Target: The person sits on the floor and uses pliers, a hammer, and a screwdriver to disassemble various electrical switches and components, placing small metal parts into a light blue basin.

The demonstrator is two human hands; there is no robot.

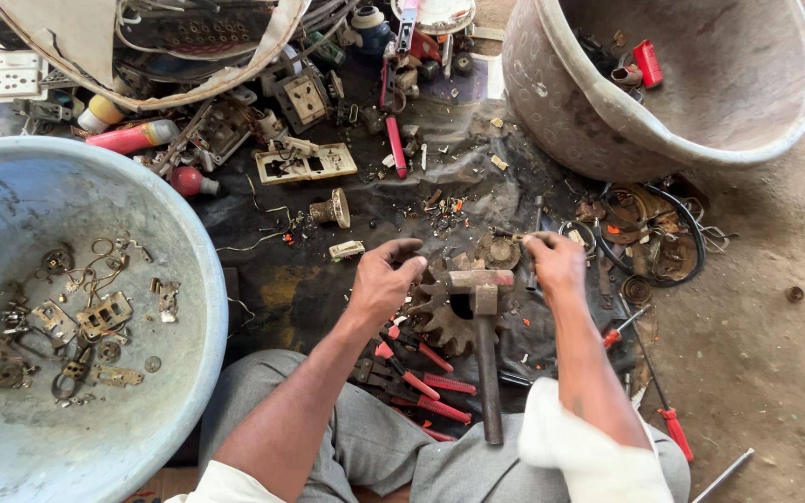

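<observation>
No screens, no signs. Packaging only at top left among scrap: red tube (132, 137), capped, lying on side just below sack rim; yellow-and-white cylindrical container (102, 113) just beside it, upper left; small red-and-white bulb-shaped bottle (193, 182) lying near blue basin rim. Labels too small to tell.

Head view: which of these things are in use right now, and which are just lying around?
In use:
left hand over the toothed gear
right hand pinching a small part
hammer lying between them

Lying about:
red-handled pliers
red screwdriver
switch plate
two basins
</observation>
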